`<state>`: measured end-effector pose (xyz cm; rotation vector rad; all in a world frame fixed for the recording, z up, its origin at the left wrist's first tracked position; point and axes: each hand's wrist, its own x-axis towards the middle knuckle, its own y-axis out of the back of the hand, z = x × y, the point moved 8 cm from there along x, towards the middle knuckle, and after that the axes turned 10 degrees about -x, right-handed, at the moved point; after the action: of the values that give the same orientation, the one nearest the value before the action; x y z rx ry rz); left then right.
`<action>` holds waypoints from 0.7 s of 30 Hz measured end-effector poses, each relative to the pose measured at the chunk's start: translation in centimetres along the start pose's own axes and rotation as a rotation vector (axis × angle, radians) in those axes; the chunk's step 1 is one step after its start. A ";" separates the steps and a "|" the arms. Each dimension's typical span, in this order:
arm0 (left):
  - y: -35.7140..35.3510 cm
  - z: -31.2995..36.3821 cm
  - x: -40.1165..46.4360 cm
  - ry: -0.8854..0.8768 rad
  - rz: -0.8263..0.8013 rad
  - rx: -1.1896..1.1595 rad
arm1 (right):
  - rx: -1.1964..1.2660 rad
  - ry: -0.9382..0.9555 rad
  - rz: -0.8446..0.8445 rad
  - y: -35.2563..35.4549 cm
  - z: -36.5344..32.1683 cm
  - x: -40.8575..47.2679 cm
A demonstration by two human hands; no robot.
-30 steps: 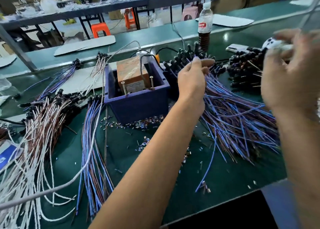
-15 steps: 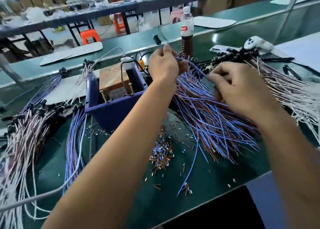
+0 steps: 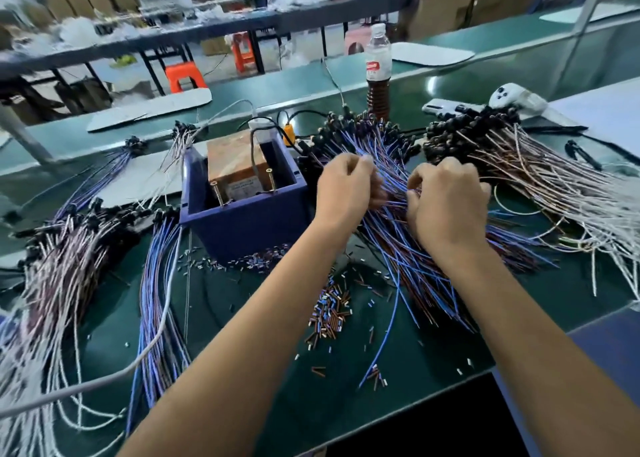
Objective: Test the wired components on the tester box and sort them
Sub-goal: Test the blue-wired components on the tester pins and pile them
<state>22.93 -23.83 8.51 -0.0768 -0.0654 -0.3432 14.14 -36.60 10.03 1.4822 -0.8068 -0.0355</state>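
Nearest the camera, two bare forearms reached forward across the green table (image 3: 242, 380), past a scatter of short cut wire sleeves (image 3: 329, 313) lying loose on the mat. The left hand (image 3: 346, 190) was raised knuckles-up with its fingers curled, pinching thin strands from the blue and brown wire pile (image 3: 415, 248); the right hand (image 3: 446, 200) sat just beside it, fingers likewise curled down into the same strands, though how many wires each hand held could not be told. That pile fanned out toward the table's near edge, its black component ends bunched at the far side. Left of the hands stood the tester box (image 3: 242, 221), a dark blue open tub with a brown block and two upright brass pins inside. Further left lay a sorted blue bundle (image 3: 156, 290) and a white and brown bundle (image 3: 52, 276). To the right spread another white and brown heap (image 3: 554, 186). Beyond stood a bottle (image 3: 378, 72).
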 end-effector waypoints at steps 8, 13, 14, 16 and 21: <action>6.9 -2.3 -8.9 0.389 -0.753 0.642 | 0.351 0.350 -0.135 1.6 -11.0 -4.7; 18.1 -1.5 -10.3 0.546 -0.560 0.919 | 0.245 0.643 -0.385 -0.2 -20.6 -10.0; 20.7 -1.2 -10.1 0.556 -0.482 1.022 | 0.252 0.687 -0.403 -0.5 -22.7 -11.1; 25.4 -0.2 -9.1 0.527 -0.281 1.205 | 0.305 0.724 -0.462 -1.3 -26.6 -12.9; 30.1 2.5 -7.3 0.209 0.232 1.325 | 0.210 0.751 -0.619 -4.9 -33.1 -15.2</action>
<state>26.14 7.12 8.53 1.2524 -0.0652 -0.0233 21.38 -1.33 2.68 1.7208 0.2709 0.1399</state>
